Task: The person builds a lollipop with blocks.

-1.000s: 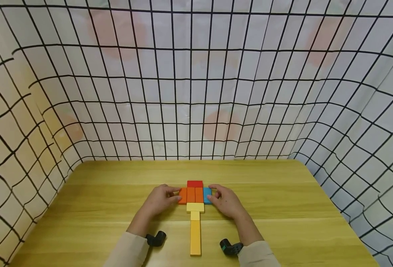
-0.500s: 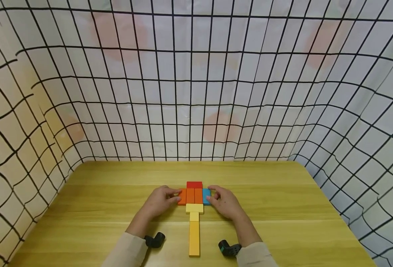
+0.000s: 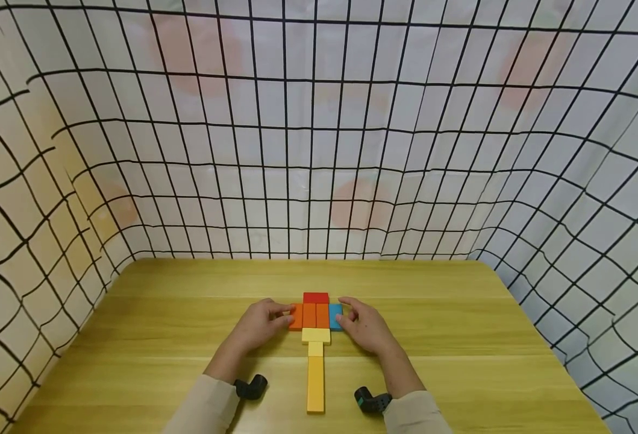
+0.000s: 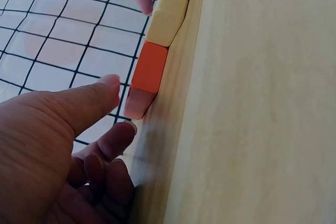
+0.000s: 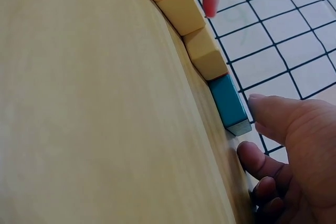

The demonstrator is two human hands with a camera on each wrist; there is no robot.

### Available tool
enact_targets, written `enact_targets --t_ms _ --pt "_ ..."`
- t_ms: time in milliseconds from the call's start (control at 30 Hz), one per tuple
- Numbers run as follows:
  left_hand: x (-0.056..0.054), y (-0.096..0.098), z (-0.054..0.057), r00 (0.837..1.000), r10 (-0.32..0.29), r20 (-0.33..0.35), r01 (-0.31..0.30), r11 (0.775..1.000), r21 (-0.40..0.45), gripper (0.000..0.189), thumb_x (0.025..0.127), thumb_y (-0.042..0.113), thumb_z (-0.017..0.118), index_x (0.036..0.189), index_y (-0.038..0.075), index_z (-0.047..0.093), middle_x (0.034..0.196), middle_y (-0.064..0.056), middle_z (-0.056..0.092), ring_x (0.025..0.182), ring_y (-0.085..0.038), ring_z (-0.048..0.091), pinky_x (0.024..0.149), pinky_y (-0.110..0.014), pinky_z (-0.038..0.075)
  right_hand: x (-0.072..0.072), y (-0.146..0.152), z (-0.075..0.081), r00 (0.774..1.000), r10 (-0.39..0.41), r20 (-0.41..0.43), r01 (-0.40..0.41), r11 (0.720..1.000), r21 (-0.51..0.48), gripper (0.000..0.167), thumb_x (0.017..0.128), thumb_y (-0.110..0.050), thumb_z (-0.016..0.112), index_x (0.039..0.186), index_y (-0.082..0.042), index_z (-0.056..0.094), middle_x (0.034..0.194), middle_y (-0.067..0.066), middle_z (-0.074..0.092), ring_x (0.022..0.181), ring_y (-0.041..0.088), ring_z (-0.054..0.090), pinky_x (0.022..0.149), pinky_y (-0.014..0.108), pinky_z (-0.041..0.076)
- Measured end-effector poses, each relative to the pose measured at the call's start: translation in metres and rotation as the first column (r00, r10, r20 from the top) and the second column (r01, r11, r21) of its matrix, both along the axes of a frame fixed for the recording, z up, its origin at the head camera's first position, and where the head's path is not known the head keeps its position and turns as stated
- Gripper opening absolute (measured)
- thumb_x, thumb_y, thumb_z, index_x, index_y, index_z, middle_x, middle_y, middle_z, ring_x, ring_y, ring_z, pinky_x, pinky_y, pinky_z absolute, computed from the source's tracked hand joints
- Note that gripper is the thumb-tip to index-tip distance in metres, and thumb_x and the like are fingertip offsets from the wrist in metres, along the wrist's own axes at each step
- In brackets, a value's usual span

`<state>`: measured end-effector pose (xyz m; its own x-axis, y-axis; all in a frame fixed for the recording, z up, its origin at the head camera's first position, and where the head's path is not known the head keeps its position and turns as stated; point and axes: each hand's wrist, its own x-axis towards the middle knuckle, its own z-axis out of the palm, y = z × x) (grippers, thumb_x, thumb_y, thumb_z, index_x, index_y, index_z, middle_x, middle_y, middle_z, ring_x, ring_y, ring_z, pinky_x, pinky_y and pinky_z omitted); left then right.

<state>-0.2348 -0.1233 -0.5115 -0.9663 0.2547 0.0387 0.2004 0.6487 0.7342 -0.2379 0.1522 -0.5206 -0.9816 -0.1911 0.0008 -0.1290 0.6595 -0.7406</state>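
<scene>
Flat wooden blocks form a figure on the table. Its middle row has an orange block (image 3: 296, 317) at the left end, two more orange blocks (image 3: 315, 315) beside it and a blue block (image 3: 335, 317) at the right end. My left hand (image 3: 259, 325) is at the left orange block, thumb and index finger extended at its outer edge; contact is unclear. My right hand (image 3: 370, 328) is at the blue block; in the right wrist view, its thumb and index finger (image 5: 252, 156) appear slightly apart from it. Neither hand grips a block.
A red block (image 3: 315, 298) lies above the row. Below it come a pale yellow block (image 3: 315, 336), a smaller yellow one (image 3: 315, 349) and a long amber one (image 3: 315, 384). Behind the wooden table (image 3: 459, 337) hangs a white, black-gridded backdrop (image 3: 319, 144).
The right index finger has come slightly away from the blue block. The left hand stays almost in place, and the block figure keeps its layout. The head view shifts a little.
</scene>
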Motion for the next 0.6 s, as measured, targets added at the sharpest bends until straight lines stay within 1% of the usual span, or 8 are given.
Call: enact_targets --t_ms 100,200,300,433,500,600 --pt "0.001 0.001 -0.001 1.000 0.000 0.008 -0.001 1.000 0.015 0.030 0.097 0.030 0.071 0.125 0.020 0.075 0.098 0.003 0.067 0.085 -0.013 0.056 0.078 -0.031 0.049 0.000 0.002 -0.002 1.000 0.005 0.001 -0.005 1.000 -0.017 0.045 0.101 -0.029 0.065 0.144 -0.017 0.057 0.082 -0.001 0.058 0.068 0.016 0.050 0.070 0.033 0.042" --pt "0.001 0.001 0.002 1.000 0.002 0.019 -0.003 1.000 0.024 0.033 0.098 0.030 0.070 0.129 0.020 0.073 0.096 0.003 0.066 0.083 -0.013 0.055 0.075 -0.030 0.047 0.001 0.003 -0.002 1.000 -0.021 0.014 0.021 1.000 -0.016 0.045 0.101 -0.031 0.064 0.145 -0.019 0.057 0.083 -0.001 0.057 0.068 0.016 0.049 0.069 0.033 0.042" --pt "0.000 0.002 0.006 1.000 0.005 0.003 -0.005 1.000 0.016 0.038 0.098 0.030 0.070 0.134 0.019 0.069 0.096 0.002 0.066 0.080 -0.013 0.055 0.071 -0.029 0.047 0.001 0.003 -0.001 0.998 -0.050 0.029 0.051 0.999 -0.019 0.046 0.102 -0.033 0.064 0.145 -0.022 0.056 0.084 0.000 0.057 0.069 0.017 0.049 0.069 0.032 0.042" --pt "0.000 0.004 0.011 0.999 0.010 -0.037 -0.011 1.000 -0.020 0.045 0.099 0.030 0.069 0.141 0.016 0.063 0.101 -0.001 0.066 0.080 -0.013 0.055 0.072 -0.030 0.048 0.001 0.009 0.005 0.997 -0.069 0.040 0.070 0.997 -0.034 0.046 0.102 -0.033 0.063 0.146 -0.022 0.055 0.088 0.002 0.057 0.071 0.018 0.050 0.069 0.033 0.041" --pt "0.001 0.005 0.013 0.998 0.015 -0.053 -0.017 0.999 -0.036 0.046 0.100 0.030 0.068 0.143 0.015 0.061 0.104 -0.003 0.066 0.082 -0.014 0.054 0.074 -0.032 0.048 0.000 0.015 0.008 0.996 -0.084 0.041 0.086 0.995 -0.045 0.044 0.103 -0.033 0.062 0.145 -0.020 0.057 0.092 0.003 0.058 0.075 0.019 0.051 0.072 0.035 0.043" --pt "0.001 0.007 0.014 0.997 0.021 -0.073 -0.025 0.998 -0.052 0.048 0.100 0.031 0.067 0.144 0.014 0.059 0.108 -0.005 0.066 0.085 -0.015 0.055 0.078 -0.035 0.048 -0.001 0.025 0.011 0.992 -0.118 0.041 0.120 0.991 -0.058 0.043 0.103 -0.032 0.061 0.143 -0.018 0.058 0.102 0.006 0.062 0.087 0.021 0.055 0.081 0.039 0.047"
